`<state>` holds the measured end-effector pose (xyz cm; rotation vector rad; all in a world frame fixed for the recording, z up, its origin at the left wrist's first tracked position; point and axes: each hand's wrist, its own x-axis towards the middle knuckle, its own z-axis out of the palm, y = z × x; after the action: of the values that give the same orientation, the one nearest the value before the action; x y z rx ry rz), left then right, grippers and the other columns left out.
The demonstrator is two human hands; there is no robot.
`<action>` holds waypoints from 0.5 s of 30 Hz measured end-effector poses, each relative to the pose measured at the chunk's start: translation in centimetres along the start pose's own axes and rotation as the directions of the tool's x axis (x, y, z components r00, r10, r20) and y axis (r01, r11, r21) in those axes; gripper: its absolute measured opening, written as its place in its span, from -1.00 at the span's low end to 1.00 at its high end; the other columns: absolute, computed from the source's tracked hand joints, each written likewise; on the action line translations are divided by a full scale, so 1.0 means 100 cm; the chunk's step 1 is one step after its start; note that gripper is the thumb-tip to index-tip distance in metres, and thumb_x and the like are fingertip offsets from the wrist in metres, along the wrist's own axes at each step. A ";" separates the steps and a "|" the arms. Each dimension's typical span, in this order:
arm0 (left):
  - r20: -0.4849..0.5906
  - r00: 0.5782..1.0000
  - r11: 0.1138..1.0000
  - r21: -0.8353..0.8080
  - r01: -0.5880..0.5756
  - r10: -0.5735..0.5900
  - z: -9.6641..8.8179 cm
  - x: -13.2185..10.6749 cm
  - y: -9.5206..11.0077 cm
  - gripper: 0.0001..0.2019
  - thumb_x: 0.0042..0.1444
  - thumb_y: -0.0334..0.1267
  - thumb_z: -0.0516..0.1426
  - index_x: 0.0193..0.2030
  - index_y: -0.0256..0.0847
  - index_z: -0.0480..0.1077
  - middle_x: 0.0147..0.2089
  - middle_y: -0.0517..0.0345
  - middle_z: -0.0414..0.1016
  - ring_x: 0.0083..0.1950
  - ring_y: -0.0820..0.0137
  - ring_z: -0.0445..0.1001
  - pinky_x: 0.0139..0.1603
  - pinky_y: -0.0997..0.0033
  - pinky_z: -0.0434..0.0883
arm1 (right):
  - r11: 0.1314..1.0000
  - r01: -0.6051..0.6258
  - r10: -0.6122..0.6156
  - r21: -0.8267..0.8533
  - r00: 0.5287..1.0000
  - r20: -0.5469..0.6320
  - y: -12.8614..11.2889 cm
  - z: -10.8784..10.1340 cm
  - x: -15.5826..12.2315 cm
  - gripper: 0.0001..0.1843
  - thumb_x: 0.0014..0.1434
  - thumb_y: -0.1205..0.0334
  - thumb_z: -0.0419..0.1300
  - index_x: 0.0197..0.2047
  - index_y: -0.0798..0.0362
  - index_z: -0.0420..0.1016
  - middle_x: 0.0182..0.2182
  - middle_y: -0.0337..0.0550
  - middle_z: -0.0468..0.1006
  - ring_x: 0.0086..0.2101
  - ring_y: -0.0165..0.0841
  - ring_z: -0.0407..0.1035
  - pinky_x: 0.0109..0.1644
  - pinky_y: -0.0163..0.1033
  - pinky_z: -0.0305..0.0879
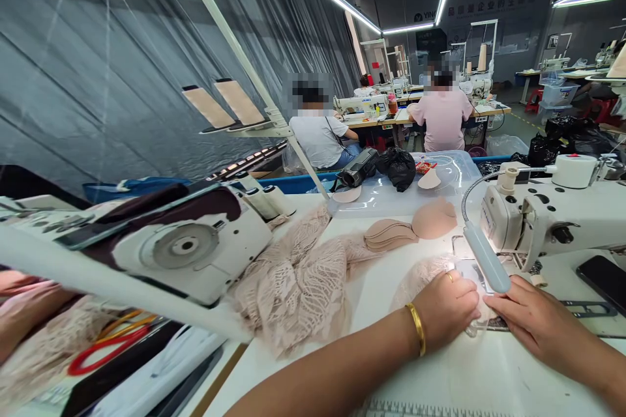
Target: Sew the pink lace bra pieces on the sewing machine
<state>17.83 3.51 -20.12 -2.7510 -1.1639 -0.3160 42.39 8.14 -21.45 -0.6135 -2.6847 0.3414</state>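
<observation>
My left hand [447, 309], with a gold bangle and a ring, is closed on a piece of pale beige lace fabric [420, 277] beside the sewing machine's needle area. My right hand [542, 326] lies at the other side of the same fabric, its fingertips pinched at the edge near my left fingers. Over both hands hangs a grey lamp [486, 260] on a bendy neck, hiding the needle. The white sewing machine [508, 215] stands just behind. My hands cover most of the fabric's near part.
Left of my hands lies a heap of beige lace [303, 287]. Beyond it are stacked beige moulded cups [388, 234] and a clear plastic lid [401, 199] bearing a black bag. A black phone [604, 283] rests at the right. Two co-workers sit at machines ahead.
</observation>
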 end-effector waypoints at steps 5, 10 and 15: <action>0.013 0.997 0.996 -0.048 -0.074 0.075 0.002 0.012 -0.018 -0.76 0.46 -0.21 0.04 -0.20 -0.25 0.43 -0.14 0.02 0.54 -0.11 0.28 0.49 0.03 0.23 0.42 | 0.999 -0.034 0.034 -0.001 0.993 -0.113 0.003 0.003 0.001 -0.73 0.41 0.36 0.04 -0.05 -0.12 0.54 -0.15 -0.09 0.55 -0.23 -0.20 0.48 -0.19 -0.13 0.42; 0.001 0.991 0.986 -0.099 -0.132 0.133 0.004 0.022 -0.032 -0.74 0.49 -0.18 0.02 -0.10 -0.25 0.48 -0.04 -0.03 0.61 -0.01 0.26 0.53 0.15 0.19 0.43 | 0.995 -0.077 0.072 -0.058 0.994 -0.087 0.008 0.006 0.001 -0.73 0.46 0.32 -0.03 -0.12 -0.11 0.48 -0.28 -0.15 0.47 -0.31 -0.21 0.43 -0.34 -0.15 0.30; -0.005 0.994 0.988 -0.104 -0.113 0.113 0.008 0.025 -0.037 -0.72 0.49 -0.15 0.04 -0.09 -0.25 0.51 -0.05 0.00 0.62 0.00 0.25 0.52 0.17 0.26 0.41 | 0.990 -0.119 0.115 -0.071 0.992 -0.054 0.013 0.012 -0.002 -0.74 0.49 0.30 -0.08 -0.09 -0.08 0.43 -0.18 -0.11 0.50 -0.29 -0.21 0.45 -0.31 -0.13 0.32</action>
<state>16.96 8.01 -20.06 -2.8935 -1.0132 -0.3721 42.53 9.03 -23.00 -0.7939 -2.6294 0.2545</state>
